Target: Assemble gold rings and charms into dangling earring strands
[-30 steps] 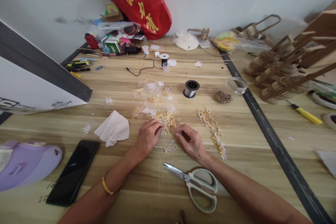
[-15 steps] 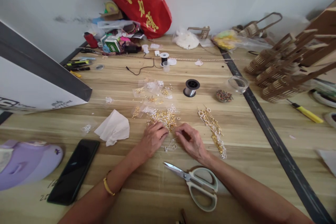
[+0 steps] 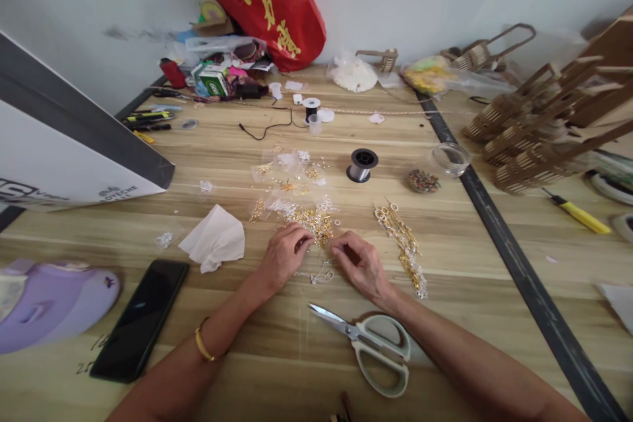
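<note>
My left hand (image 3: 285, 253) is closed in a pinch at the near left side of a heap of gold and silver jewellery findings (image 3: 316, 223). Across from it, my right hand (image 3: 362, 262) also pinches, thumb against forefinger, at the heap's near right side. What either hand holds is too small to name. A short silver chain (image 3: 321, 278) lies on the wood between the hands, just below the fingertips. To the right of my right hand lies a bundle of gold and silver chains (image 3: 403, 244). Scissors (image 3: 360, 336) with pale handles rest below my hands.
A spool of wire (image 3: 362, 165) stands behind the heap, with a glass jar of beads (image 3: 425, 180) to its right. A white cloth (image 3: 213, 241) and a black phone (image 3: 140, 320) lie at left. Small woven baskets (image 3: 524, 151) stand at far right.
My left hand has drawn back slightly to the left, away from my right hand. More of the silver chain shows between them. My right hand has hardly moved.
</note>
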### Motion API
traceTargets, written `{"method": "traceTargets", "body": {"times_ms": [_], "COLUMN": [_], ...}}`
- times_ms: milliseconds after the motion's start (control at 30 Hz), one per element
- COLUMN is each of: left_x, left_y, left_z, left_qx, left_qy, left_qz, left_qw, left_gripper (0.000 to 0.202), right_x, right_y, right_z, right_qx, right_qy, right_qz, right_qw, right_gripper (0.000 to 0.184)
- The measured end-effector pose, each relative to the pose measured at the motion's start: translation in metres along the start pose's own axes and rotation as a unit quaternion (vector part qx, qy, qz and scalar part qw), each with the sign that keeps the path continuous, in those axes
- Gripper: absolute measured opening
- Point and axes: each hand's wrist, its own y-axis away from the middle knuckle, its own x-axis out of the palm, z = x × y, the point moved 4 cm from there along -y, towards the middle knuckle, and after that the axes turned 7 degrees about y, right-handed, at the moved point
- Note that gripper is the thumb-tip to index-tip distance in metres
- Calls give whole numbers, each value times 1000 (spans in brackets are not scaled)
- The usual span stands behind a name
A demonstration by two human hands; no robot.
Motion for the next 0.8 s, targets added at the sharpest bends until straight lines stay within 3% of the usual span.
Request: {"method": "traceTargets", "body": {"times_ms": [300,800], "left_x": [-6,2], "left_y": [-1,3], "left_z": [7,18], "left_qx": [-131,-169], "left_qy": [201,322], "left_qz": [-46,-35], "left_qw": [970,931], "left_gripper": [9,13], "right_x": [-1,0], "right_y": [0,-1], "right_z": [1,0], "right_qx": [-2,1], "right_qy": [-2,-8], "right_qz": [2,2], "right_qw": [1000,1000], "right_gripper": [10,9]}}
